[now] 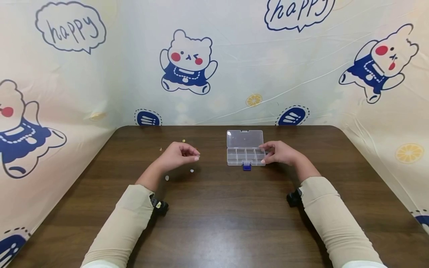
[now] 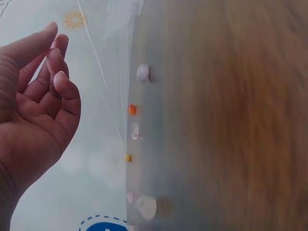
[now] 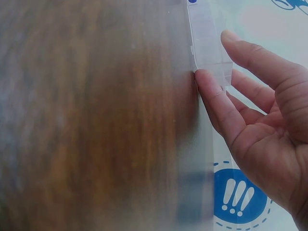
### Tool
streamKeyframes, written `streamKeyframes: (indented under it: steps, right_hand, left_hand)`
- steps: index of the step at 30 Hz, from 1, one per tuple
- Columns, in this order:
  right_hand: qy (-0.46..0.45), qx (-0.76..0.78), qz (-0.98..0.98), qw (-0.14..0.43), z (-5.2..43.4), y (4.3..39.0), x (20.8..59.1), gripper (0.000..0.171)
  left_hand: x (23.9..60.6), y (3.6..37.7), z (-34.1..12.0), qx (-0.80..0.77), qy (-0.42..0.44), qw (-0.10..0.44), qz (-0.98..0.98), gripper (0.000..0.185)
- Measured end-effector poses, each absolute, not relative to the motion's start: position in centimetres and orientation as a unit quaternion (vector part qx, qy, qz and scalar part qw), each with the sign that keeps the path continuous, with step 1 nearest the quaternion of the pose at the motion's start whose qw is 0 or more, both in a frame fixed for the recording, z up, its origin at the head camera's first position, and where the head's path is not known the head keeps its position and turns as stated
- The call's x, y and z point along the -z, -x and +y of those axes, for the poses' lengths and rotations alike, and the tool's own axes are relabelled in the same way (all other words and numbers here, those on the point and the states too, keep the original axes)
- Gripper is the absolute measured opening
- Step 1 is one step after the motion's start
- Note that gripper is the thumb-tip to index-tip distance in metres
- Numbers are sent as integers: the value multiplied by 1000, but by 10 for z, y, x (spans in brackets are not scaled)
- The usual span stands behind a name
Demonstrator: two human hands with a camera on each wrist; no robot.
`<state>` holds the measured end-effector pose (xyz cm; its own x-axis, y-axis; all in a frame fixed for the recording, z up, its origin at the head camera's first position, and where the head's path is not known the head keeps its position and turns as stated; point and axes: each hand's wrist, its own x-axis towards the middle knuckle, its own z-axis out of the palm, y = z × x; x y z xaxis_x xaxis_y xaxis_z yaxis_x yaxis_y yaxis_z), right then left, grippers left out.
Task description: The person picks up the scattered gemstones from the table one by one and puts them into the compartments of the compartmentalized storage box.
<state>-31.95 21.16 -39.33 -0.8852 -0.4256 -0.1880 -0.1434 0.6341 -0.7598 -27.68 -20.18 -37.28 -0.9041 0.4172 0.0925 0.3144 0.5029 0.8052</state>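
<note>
A clear plastic compartment box (image 1: 236,162) stands on the table with its lid (image 1: 245,139) open toward the back and a blue latch (image 1: 246,167) at the front. My right hand (image 1: 280,153) holds the box's right end between thumb and fingers; the right wrist view shows fingertips against the box wall (image 3: 207,38). Over the table left of the box, my left hand (image 1: 177,155) brings thumb and index fingertips together in a pinch around a tiny piece, mostly hidden. In the left wrist view, the other fingers of this hand (image 2: 38,96) are curled.
Small pieces lie scattered around the left hand: white stones (image 1: 167,178) (image 1: 192,171), a yellow bead (image 1: 183,141) and a pale bit (image 1: 161,149). An orange bead (image 2: 132,109) and a clear piece (image 2: 135,131) show in the left wrist view. A printed curtain (image 1: 231,74) hangs behind the brown table (image 1: 214,216).
</note>
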Motion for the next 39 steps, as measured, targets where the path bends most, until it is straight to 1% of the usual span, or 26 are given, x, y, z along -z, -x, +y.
streamKeyframes:
  steps: [2,10,16,23,39]
  right_hand:
    - [161,393,888,178,212,320,394,68]
    - [158,393,889,174,211,318,393,67]
    - [156,396,888,177,211,318,393,66]
    - [156,405,881,186,211,320,394,69]
    - [153,402,884,181,212,320,394,68]
  left_hand:
    - [373,278,-197,-451,-214,61,864,24]
    - [373,282,-177,-448,-234,57,861,18]
    - [375,287,-163,-452,-236,65,858,15]
    - [375,293,-149,-452,-247,72,854,17]
    - [374,312,-125,-458,-216,63,860,13]
